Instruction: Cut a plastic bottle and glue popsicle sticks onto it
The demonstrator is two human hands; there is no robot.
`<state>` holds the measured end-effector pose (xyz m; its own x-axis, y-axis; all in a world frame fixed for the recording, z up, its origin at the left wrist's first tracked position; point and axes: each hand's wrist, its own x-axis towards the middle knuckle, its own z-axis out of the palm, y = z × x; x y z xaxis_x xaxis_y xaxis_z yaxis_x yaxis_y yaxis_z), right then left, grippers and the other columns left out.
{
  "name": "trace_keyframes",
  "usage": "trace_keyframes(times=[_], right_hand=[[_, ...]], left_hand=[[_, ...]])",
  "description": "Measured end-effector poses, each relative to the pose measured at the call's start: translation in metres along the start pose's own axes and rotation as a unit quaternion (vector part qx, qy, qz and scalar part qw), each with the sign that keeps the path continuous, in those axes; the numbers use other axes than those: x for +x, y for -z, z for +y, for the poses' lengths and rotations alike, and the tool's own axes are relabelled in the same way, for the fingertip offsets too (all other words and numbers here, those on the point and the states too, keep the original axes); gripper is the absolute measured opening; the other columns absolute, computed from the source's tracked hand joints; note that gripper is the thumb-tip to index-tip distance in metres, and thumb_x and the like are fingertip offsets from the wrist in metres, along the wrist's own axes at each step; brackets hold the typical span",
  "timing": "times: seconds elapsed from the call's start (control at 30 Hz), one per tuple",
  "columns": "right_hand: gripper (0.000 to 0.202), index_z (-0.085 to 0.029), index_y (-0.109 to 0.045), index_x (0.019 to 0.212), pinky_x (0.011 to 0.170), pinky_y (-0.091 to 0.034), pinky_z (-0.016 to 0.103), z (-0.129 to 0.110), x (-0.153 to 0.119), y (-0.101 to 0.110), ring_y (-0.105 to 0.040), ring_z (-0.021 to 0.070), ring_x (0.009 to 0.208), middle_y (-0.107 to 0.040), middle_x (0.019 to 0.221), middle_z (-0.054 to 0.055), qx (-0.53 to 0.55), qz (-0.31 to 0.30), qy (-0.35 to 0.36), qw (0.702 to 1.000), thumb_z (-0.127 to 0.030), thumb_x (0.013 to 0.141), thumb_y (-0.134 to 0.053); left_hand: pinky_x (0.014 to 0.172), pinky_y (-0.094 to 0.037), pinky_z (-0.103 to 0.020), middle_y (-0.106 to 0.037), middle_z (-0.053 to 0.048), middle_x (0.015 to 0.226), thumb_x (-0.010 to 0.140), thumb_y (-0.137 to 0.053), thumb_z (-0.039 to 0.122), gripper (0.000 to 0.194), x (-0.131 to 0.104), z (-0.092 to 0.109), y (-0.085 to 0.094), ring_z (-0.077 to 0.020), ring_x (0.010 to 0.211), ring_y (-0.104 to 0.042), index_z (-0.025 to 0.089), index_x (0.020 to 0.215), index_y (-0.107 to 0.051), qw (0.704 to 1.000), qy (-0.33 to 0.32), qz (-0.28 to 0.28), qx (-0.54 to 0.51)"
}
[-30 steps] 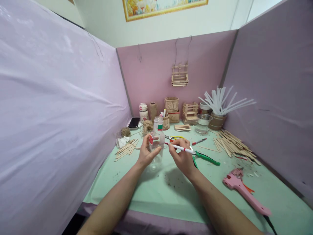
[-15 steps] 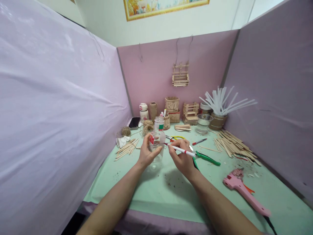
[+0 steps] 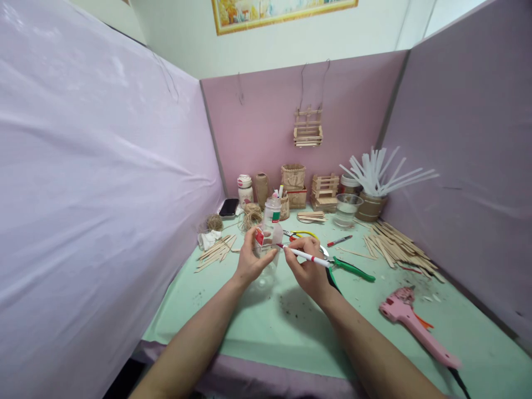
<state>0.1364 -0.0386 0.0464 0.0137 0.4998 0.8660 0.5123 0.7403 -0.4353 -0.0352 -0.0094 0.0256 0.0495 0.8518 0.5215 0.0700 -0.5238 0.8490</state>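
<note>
Head view, my left grip (image 3: 251,261) clamped on a clear bottle (image 3: 270,235) over the desk (image 3: 257,327), my right grip (image 3: 310,267) pinching a white marker (image 3: 306,256), tip at the bottle's right side, pink glue gun (image 3: 419,330) near right.

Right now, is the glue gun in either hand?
No, the glue gun lies on the table; the left hand holds a bottle, the right hand a pen.
</note>
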Motion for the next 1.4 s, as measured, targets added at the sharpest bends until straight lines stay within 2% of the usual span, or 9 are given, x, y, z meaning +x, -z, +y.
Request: trace_keyframes(times=[0.27,0.47,0.67,1.0,1.4], right_hand=[[0.01,-0.025,-0.054,0.081,0.077,-0.042,0.039,-0.0059,-0.0019,-0.0014,-0.062,0.0189,0.07,-0.065,0.073,-0.002,0.015,-0.008,0.0,1.0,-0.024,0.091,-0.058],[0.009,-0.025,-0.054,0.083,0.076,-0.042,0.039,-0.007,-0.0038,-0.0044,-0.061,0.0184,0.07,-0.066,0.073,-0.001,0.018,-0.015,0.01,1.0,-0.025,0.092,-0.056],[0.008,-0.025,-0.053,0.084,0.074,-0.041,0.038,-0.0073,-0.0042,-0.0043,-0.061,0.018,0.068,-0.066,0.073,-0.002,0.023,-0.02,0.011,0.999,-0.023,0.091,-0.057],[0.01,-0.025,-0.053,0.082,0.075,-0.04,0.038,-0.0074,-0.0039,-0.0045,-0.06,0.0179,0.069,-0.065,0.073,-0.002,0.028,-0.025,0.006,0.999,-0.024,0.091,-0.057],[0.013,-0.025,-0.051,0.081,0.078,-0.04,0.039,0.0001,-0.0028,-0.0023,-0.06,0.0192,0.072,-0.065,0.073,-0.002,-0.014,0.007,-0.026,1.0,-0.024,0.092,-0.057]], left_hand=[[0.1,-0.05,-0.043,-0.063,-0.01,0.122,0.074,-0.079,0.035,0.071,-0.0004,-0.0002,-0.002,-0.0259,0.108,-0.066,0.022,0.134,-0.043,1.0,-0.012,-0.001,0.027],[0.103,-0.047,-0.043,-0.061,-0.011,0.127,0.071,-0.08,0.041,0.076,-0.0003,0.0012,-0.0008,-0.0288,0.119,-0.06,0.021,0.135,-0.043,0.996,-0.03,0.007,0.084],[0.102,-0.046,-0.044,-0.061,-0.011,0.128,0.073,-0.078,0.041,0.074,-0.0006,0.003,0.0,-0.0279,0.116,-0.06,0.021,0.136,-0.043,0.992,-0.038,0.0,0.118],[0.103,-0.046,-0.045,-0.061,-0.011,0.128,0.073,-0.079,0.04,0.075,-0.0005,-0.0005,0.0012,-0.0283,0.116,-0.061,0.022,0.136,-0.043,0.994,-0.03,-0.007,0.106],[0.101,-0.05,-0.045,-0.062,-0.01,0.124,0.074,-0.08,0.036,0.073,0.0002,-0.0031,0.0021,-0.026,0.108,-0.067,0.023,0.135,-0.042,1.0,0.006,-0.001,0.019]])
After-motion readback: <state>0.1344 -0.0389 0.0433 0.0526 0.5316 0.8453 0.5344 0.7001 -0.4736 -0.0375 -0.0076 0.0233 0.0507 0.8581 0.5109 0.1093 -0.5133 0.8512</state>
